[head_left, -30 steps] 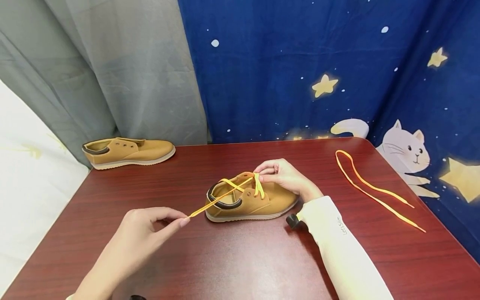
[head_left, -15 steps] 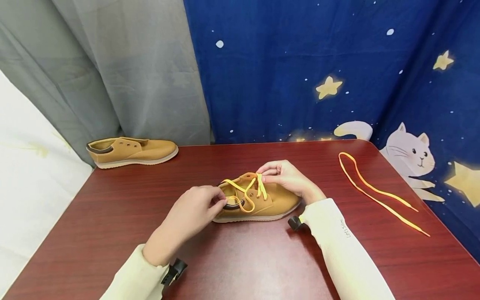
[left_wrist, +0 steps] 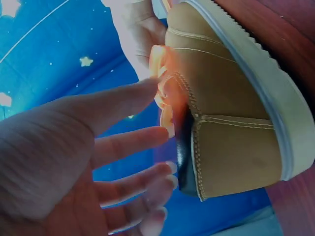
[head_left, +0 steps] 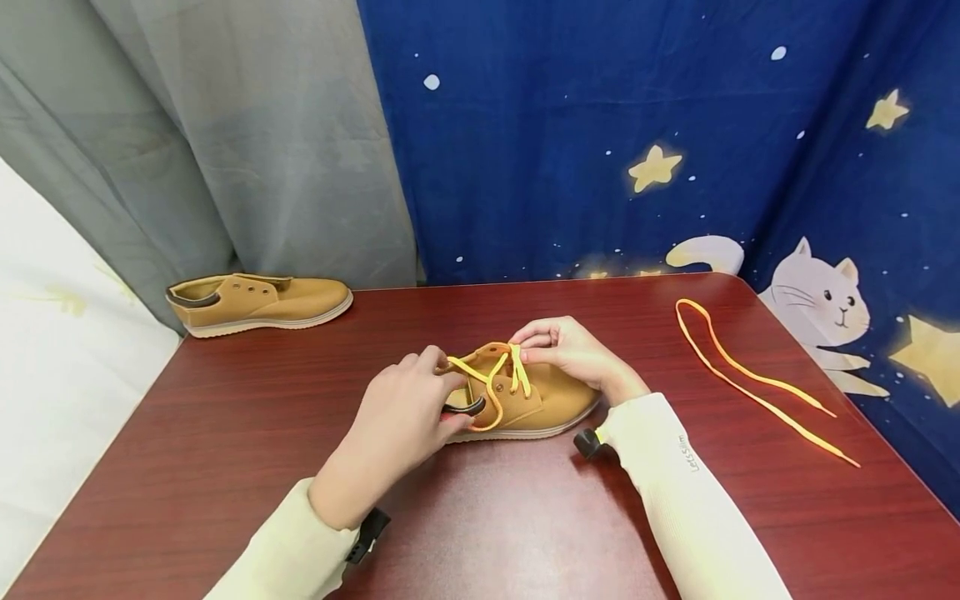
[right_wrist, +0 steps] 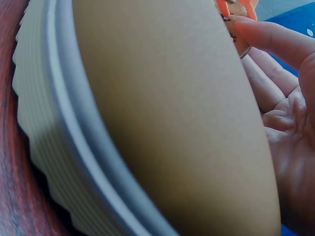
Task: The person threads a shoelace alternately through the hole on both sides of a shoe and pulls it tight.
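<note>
A tan lace-up shoe sits on the table, toe to the right, with a yellow shoelace threaded through eyelets near its tongue. Thumb and fingers of my right hand pinch the lace at the top of the lacing. Over the heel opening is my left hand, its fingers apart. In the left wrist view its thumb lies right by the orange-looking lace, and the other fingers reach toward the collar. A loose lace end curves down the near side toward that thumb. The right wrist view is mostly the shoe's toe.
A second tan shoe, without a lace, stands at the table's back left corner. Another yellow-orange shoelace lies in a long bend on the right side. Grey and blue curtains hang behind the table.
My left hand has come in from the left, where it pinched a lace end drawn taut, to the shoe's heel; its fingers have spread and the lace has slackened. The right hand stays put.
</note>
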The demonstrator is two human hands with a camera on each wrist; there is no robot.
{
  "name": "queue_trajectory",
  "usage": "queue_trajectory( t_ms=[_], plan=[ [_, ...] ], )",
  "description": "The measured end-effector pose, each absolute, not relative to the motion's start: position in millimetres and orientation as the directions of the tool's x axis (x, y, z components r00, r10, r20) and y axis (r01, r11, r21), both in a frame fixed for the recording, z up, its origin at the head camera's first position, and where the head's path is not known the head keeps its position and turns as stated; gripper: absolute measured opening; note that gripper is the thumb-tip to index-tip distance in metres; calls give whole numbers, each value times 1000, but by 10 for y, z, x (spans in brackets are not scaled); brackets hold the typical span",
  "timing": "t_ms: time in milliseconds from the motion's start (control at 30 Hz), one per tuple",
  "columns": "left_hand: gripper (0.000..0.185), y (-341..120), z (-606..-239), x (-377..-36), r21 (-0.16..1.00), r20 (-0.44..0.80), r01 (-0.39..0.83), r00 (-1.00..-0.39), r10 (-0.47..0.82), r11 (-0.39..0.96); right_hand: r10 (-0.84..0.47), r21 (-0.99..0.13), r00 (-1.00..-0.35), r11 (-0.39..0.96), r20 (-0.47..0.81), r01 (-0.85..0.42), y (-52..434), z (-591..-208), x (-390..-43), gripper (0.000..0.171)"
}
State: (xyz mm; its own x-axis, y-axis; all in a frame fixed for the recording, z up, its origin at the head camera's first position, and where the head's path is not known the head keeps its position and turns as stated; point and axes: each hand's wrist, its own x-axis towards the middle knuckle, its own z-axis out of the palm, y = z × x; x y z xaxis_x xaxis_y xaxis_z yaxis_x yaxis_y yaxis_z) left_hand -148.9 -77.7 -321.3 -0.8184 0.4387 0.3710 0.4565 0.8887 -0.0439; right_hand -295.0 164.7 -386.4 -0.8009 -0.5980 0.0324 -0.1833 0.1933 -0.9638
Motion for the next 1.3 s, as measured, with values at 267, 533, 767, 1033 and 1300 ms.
queue_trajectory(
  t_ms=[267,533,767,1033,1300],
  plan=[
    [25,-806,-3198,-1539,-3,368,631,-721,587,776,-602,-962,-798,194,37,-191,1660,-3849,-2935,27],
    [41,-533,-3466,-1283,-63,291,455,-843,452,889,-594,-962,-803,195,39,-190,1655,-3828,-2939,27],
    [21,-379,-3738,-1220,-94,242,416,-872,426,904,-589,-963,-808,207,20,-175,1638,-3841,-2935,27],
    [20,-341,-3791,-1259,17,211,481,-858,468,876,-594,-963,-804,202,27,-181,1635,-3829,-2928,27],
    [32,-313,-3767,-1302,156,106,473,-881,462,867,-600,-949,-799,234,31,-213,1648,-3827,-2935,26]
  ],
)
